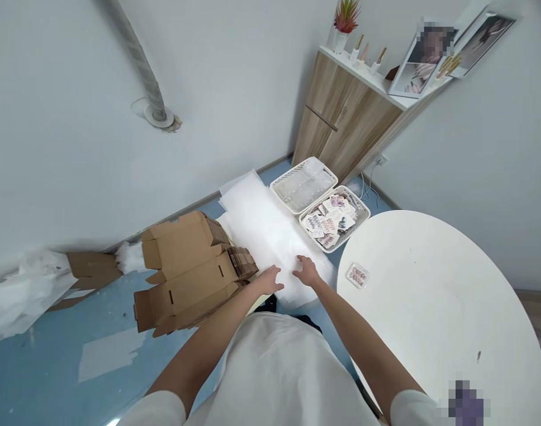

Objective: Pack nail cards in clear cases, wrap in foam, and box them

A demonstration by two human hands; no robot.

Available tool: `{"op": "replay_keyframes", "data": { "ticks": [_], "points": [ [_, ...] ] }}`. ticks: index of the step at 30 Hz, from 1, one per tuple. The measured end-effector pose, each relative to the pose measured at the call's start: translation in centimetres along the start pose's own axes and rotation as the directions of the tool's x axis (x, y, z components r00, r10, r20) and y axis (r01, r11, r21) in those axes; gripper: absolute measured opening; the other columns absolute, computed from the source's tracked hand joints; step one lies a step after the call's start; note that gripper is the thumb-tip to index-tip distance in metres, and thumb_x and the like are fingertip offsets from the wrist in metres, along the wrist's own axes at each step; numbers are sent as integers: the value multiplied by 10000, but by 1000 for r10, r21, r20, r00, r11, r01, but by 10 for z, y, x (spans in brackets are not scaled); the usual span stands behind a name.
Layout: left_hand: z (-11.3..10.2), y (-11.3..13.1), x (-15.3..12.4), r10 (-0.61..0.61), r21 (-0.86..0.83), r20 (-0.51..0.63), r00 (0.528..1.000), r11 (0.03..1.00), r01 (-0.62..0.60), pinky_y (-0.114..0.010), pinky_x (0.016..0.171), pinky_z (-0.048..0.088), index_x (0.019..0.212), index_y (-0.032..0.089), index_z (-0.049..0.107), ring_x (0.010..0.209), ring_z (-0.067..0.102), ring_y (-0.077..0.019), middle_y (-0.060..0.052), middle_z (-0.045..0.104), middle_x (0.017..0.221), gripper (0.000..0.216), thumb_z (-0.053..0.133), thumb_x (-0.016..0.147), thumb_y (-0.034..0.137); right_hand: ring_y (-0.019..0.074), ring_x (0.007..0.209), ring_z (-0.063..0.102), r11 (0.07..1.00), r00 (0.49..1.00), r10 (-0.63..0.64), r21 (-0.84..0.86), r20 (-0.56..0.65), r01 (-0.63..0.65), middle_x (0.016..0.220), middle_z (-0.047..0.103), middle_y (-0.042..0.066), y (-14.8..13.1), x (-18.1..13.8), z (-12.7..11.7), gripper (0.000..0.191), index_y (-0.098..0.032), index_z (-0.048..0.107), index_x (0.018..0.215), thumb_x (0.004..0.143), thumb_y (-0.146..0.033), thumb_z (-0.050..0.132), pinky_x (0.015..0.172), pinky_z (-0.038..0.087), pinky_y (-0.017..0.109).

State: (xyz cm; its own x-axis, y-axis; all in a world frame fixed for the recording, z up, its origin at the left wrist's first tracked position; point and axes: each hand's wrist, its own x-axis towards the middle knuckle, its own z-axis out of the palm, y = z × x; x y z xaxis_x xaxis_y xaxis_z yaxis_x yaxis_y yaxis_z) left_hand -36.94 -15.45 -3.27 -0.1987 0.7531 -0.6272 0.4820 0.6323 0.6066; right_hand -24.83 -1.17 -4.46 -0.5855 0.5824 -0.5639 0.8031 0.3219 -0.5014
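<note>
Both of my hands reach down to a stack of white foam sheets (261, 225) lying on the blue floor. My left hand (270, 279) rests on the near edge of the stack, fingers spread flat. My right hand (306, 271) lies on the sheets just to its right, fingers also stretched out. Neither hand holds anything. Left of my left hand sits a pile of flat brown cardboard boxes (185, 272).
A round white table (439, 307) stands at the right with a small clear case of press-on nails (358, 276) near its edge. Two white baskets (304, 184) (334, 220) sit beyond the foam sheets. A wooden cabinet (345, 118) stands in the corner. Crumpled white wrap (22, 296) lies far left.
</note>
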Motion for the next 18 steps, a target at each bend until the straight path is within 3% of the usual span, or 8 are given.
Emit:
{"op": "replay_keyframes", "data": {
  "ticks": [3,6,11,14,18],
  "points": [
    [3,0,2,18,-61,-22,1000,998,-20,-334,1011,251,1232,139,410,1250,318,-269,-127,343,1365,652,566,647,381,202,1001,513,995,1000,25,101,18,-26,1062,551,50,-2,3,6,639,-226,354,1251,665,-295,598,801,421,314],
    [5,0,4,42,-135,-27,999,990,-46,-343,978,295,1217,129,429,1205,384,-279,-141,420,1311,641,578,641,366,181,929,543,995,999,-13,97,36,9,977,573,37,-6,3,12,568,-223,407,1217,679,-274,582,781,433,301],
    [10,0,6,30,-339,-93,995,939,-60,-369,960,306,1190,159,450,1183,401,-303,-141,451,1283,679,663,567,325,252,1118,436,995,994,-100,23,36,100,1164,495,97,-15,2,17,432,-205,558,1086,657,-231,606,932,351,385],
    [15,3,11,-19,-558,-109,994,828,-46,-365,905,355,1192,170,429,1134,446,-288,-152,460,1262,713,692,531,226,256,1180,394,979,978,-200,47,57,198,1241,464,102,-16,0,22,445,-200,560,1096,653,-157,586,981,310,406],
    [20,12,17,-182,-837,-104,978,547,13,-302,797,414,1233,149,351,1046,506,-231,-169,494,1193,769,661,531,105,207,1162,443,935,958,-282,239,50,263,1246,492,78,-17,-4,28,532,-209,457,1205,686,-104,506,977,345,393]
  ]
}}
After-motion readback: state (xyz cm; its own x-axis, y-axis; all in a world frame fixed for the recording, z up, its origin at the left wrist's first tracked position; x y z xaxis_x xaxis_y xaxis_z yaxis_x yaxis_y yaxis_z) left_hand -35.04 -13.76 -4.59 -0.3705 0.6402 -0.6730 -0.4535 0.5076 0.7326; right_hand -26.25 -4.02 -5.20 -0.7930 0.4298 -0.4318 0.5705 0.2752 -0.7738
